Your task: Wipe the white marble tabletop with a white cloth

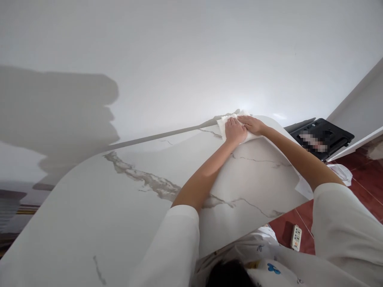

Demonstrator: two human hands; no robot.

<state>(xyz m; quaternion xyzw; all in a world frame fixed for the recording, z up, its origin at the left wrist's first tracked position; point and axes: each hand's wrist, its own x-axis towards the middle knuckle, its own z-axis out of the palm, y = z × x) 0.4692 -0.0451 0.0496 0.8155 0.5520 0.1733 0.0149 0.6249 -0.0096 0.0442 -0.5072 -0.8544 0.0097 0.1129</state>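
Apparently a room in a home: marble-veined table (119, 223) beside white wall (191, 59), red floor tiles (368, 195), power strip (296, 238)

A black case (338, 136) sits at the frame's right; a white power strip (296, 238) lies on red floor tiles (366, 195), lower right.

Left sleeve (176, 243) and right sleeve (344, 227) are white, short and plain. The garment (285, 261) at the near edge is whitish, bearing small dark loop marks (260, 248) and a blue motif (273, 268).
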